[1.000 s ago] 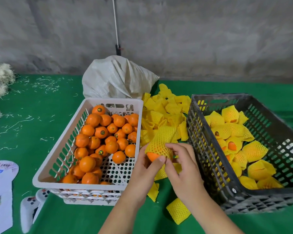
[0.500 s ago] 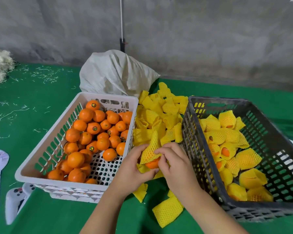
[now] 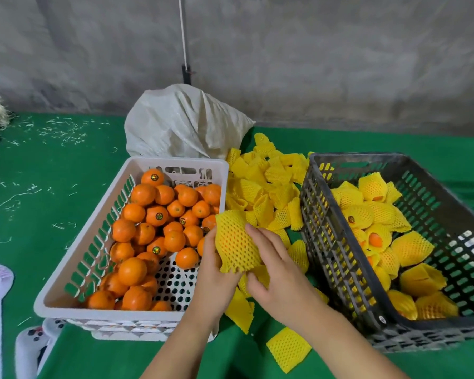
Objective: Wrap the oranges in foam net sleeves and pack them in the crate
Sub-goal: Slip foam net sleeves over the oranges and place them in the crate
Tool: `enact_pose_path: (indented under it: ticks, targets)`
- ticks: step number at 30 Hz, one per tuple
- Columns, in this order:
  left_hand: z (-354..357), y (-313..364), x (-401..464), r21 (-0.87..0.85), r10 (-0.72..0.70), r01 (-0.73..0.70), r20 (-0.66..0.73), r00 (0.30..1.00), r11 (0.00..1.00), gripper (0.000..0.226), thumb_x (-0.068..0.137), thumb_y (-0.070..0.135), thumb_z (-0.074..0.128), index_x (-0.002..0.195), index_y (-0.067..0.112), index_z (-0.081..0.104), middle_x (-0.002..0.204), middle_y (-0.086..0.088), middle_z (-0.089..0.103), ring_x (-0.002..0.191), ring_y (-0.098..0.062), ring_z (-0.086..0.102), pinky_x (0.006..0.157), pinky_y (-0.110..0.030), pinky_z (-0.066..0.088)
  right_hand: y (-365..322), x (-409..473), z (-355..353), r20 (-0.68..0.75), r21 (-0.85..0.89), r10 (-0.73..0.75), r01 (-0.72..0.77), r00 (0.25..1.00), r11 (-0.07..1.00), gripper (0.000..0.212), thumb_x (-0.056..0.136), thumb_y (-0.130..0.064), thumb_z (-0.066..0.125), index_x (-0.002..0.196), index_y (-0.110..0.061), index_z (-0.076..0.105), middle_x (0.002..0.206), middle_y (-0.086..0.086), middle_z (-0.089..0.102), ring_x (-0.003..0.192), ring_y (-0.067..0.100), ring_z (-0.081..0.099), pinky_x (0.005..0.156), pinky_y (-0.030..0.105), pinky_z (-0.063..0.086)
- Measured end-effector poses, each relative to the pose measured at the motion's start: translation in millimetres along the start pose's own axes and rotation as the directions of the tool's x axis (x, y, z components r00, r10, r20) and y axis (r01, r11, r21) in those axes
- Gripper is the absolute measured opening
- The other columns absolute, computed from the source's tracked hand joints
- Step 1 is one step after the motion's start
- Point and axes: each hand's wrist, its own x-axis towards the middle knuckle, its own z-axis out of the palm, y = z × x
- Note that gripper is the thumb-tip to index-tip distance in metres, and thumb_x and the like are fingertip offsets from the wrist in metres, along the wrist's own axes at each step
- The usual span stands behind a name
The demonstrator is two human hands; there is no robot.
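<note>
While the sleeved orange [image 3: 237,243] sits between the white basket [image 3: 74,266] and the grey crate [image 3: 337,258], left hand [image 3: 215,274] fingers curl under it and right hand [image 3: 278,266] fingers press its side.

Green table [image 3: 52,192] with white basket [image 3: 66,305], dark crate [image 3: 337,258], loose yellow sleeves [image 3: 268,184] (between them), pale sack [image 3: 184,124]

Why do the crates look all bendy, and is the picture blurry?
Head view: the wide-angle lens bows the white crate and dark crate outward near the edges. Lighting is soft and even, with only faint shadows under the hands. The sleeved orange looks fairly sharp; fine detail is slightly smeared.
</note>
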Motion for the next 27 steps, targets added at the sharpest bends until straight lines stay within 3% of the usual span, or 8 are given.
enact_pose_path:
  ticks: [4, 7, 12, 16, 18, 21, 24, 27]
  targets:
    - [3.4, 0.1, 0.4, 0.028, 0.016, -0.018, 0.064, 0.998, 0.999, 0.076, 0.084, 0.010, 0.076, 0.147, 0.043, 0.047, 0.136, 0.014, 0.065, 0.127, -0.010, 0.063, 0.096, -0.019, 0.053, 8.3, 3.4, 0.9, -0.030, 0.028, 0.027, -0.026, 0.999, 0.999, 0.087, 0.098, -0.015, 0.057, 0.158, -0.053, 0.007, 0.157, -0.020, 0.024, 0.137, 0.009, 0.042, 0.096, 0.034, 0.054]
    - [3.0, 1.4, -3.7, -0.002, 0.001, -0.001, 0.059, 0.998, 1.000, 0.073, 0.087, 0.003, 0.078, 0.142, 0.043, 0.050, 0.133, 0.013, 0.067, 0.124, -0.009, 0.065, 0.094, -0.018, 0.053, 12.1, 3.4, 4.3, -0.141, 0.073, 0.053, -0.043, 0.989, 0.996, 0.077, 0.097, -0.003, 0.051, 0.158, -0.043, 0.027, 0.144, -0.010, 0.044, 0.123, 0.009, 0.051, 0.092, 0.027, 0.051]
    - [4.7, 6.4, -6.8, 0.027, 0.013, -0.013, -0.016, 1.000, 1.000, 0.062, 0.086, 0.025, 0.080, 0.139, 0.038, 0.051, 0.127, 0.021, 0.068, 0.116, -0.001, 0.066, 0.088, -0.012, 0.052, 11.3, -4.0, 14.6, -0.337, 0.045, 0.044, -0.031, 0.941, 0.998, 0.054, 0.096, -0.002, 0.052, 0.147, -0.020, 0.054, 0.126, -0.008, 0.059, 0.110, 0.004, 0.058, 0.087, 0.032, 0.058]
    - [3.2, 0.8, -2.9, 0.027, 0.005, -0.003, -0.084, 0.996, 1.000, 0.072, 0.083, 0.018, 0.081, 0.145, 0.028, 0.045, 0.128, 0.022, 0.065, 0.121, -0.004, 0.064, 0.093, -0.017, 0.054, 10.6, -14.8, 16.8, -0.148, 0.166, 0.161, -0.136, 0.976, 0.977, 0.059, 0.098, -0.015, 0.059, 0.148, -0.043, 0.045, 0.140, -0.022, 0.055, 0.122, 0.000, 0.054, 0.102, 0.033, 0.052]
    - [0.8, -2.5, -0.3, 0.030, 0.005, -0.002, -0.095, 0.996, 1.000, 0.077, 0.084, 0.012, 0.082, 0.148, 0.024, 0.042, 0.131, 0.020, 0.064, 0.125, -0.007, 0.063, 0.097, -0.023, 0.054, 5.3, -14.7, 12.1, -0.012, 0.477, 0.321, -0.276, 0.947, 0.834, 0.061, 0.093, -0.035, 0.060, 0.145, -0.058, 0.037, 0.144, -0.032, 0.048, 0.126, -0.007, 0.050, 0.104, 0.026, 0.048]
    - [0.5, -1.0, -0.4, 0.053, 0.016, -0.012, -0.072, 0.997, 0.999, 0.072, 0.091, 0.021, 0.080, 0.151, 0.027, 0.041, 0.135, 0.018, 0.062, 0.125, -0.009, 0.063, 0.096, -0.024, 0.056, -5.1, -2.8, 6.8, 0.119, 0.689, 0.392, -0.361, 0.912, 0.629, 0.081, 0.081, -0.064, 0.069, 0.151, -0.051, 0.029, 0.154, -0.018, 0.041, 0.131, -0.007, 0.049, 0.098, 0.018, 0.049]
    - [3.9, 0.4, -5.3, 0.022, 0.025, -0.025, 0.008, 1.000, 0.999, 0.062, 0.095, 0.020, 0.073, 0.149, 0.030, 0.044, 0.136, 0.009, 0.065, 0.126, -0.015, 0.065, 0.097, -0.027, 0.057, -20.7, 9.1, 10.6, 0.191, 0.661, 0.402, -0.420, 0.895, 0.622, 0.094, 0.083, -0.038, 0.083, 0.154, -0.045, 0.021, 0.153, -0.005, 0.044, 0.135, 0.014, 0.051, 0.108, 0.039, 0.049]
    - [5.2, -1.7, -8.0, 0.015, 0.031, -0.031, 0.039, 0.999, 0.999, 0.060, 0.093, 0.022, 0.069, 0.148, 0.022, 0.044, 0.135, 0.012, 0.066, 0.127, -0.014, 0.064, 0.099, -0.025, 0.055, -30.8, 12.8, 17.0, 0.150, 0.674, 0.442, -0.419, 0.884, 0.609, 0.103, 0.079, -0.037, 0.086, 0.157, -0.043, 0.019, 0.151, -0.009, 0.043, 0.135, 0.016, 0.049, 0.109, 0.041, 0.049]
